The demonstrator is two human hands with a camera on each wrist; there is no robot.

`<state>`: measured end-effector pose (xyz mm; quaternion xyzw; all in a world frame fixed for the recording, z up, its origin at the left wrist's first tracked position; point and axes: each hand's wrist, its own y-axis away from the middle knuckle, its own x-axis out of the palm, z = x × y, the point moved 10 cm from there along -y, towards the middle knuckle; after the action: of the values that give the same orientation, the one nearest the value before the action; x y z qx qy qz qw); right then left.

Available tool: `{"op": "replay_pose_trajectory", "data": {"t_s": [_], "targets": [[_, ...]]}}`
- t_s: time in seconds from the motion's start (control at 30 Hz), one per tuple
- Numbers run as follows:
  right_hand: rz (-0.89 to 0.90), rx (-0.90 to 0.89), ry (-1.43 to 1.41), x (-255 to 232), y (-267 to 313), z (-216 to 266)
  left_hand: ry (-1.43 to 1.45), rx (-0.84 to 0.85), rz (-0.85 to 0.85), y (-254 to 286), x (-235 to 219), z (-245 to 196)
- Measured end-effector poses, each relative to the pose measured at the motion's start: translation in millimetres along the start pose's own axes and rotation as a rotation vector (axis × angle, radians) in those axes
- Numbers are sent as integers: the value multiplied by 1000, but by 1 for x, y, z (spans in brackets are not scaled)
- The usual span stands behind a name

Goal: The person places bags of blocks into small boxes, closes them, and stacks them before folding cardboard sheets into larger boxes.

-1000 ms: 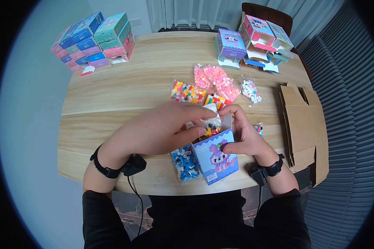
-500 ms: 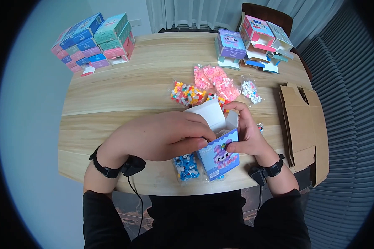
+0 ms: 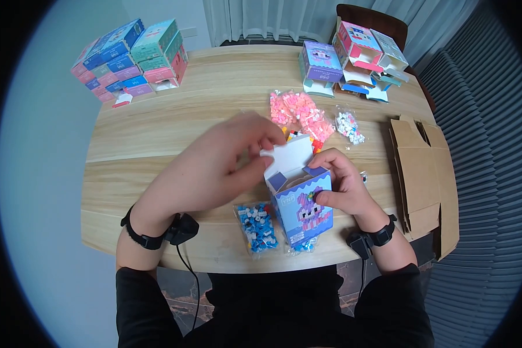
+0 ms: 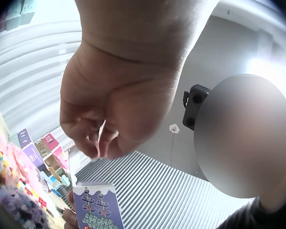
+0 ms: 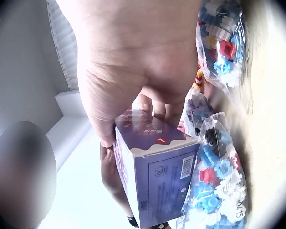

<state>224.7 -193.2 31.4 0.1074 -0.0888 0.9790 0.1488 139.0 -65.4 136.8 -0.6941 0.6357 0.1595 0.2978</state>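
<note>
A purple-blue box [image 3: 303, 211] with a pixel-style character on its front stands tilted, its white lid flap [image 3: 291, 156] raised and purple side flaps folded inward. My right hand [image 3: 343, 184] grips its right side, thumb on the front and fingers behind. In the right wrist view the box's barcoded bottom [image 5: 164, 186] shows. My left hand [image 3: 229, 162] is at the flap's left edge with loosely bent fingers. Seen from the left wrist, those fingers hang above the box with nothing held. A bag of blue and white bricks [image 3: 258, 227] lies left of the box, another small bag [image 3: 303, 246] at its base.
Pink brick bags [image 3: 301, 113] and a bag of white bricks [image 3: 350, 127] lie beyond the hands. Stacked boxes [image 3: 127, 61] stand far left; opened boxes [image 3: 359, 49] stand far right. Flattened cardboard [image 3: 426, 180] lies along the right edge.
The bag of colourful bricks at the box's mouth has gone down inside, out of sight. My left hand has come out and moved up and left to the flap. The side flaps now fold inward.
</note>
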Motion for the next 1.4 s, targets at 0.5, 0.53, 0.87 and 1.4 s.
{"op": "replay_pose_trajectory", "data": {"t_s": [0.5, 0.53, 0.87, 1.4], "targets": [[-13, -39, -77, -3, -5, -3, -13, 3, 125, -4, 20, 3], [-20, -39, -84, -3, -5, -2, -4, -6, 146, -4, 21, 0], [9, 5, -54, 2, -5, -2, -74, 35, 112, -4, 24, 1], [108, -75, -18, 5, -2, -1, -47, 124, 158, -2, 31, -3]]}}
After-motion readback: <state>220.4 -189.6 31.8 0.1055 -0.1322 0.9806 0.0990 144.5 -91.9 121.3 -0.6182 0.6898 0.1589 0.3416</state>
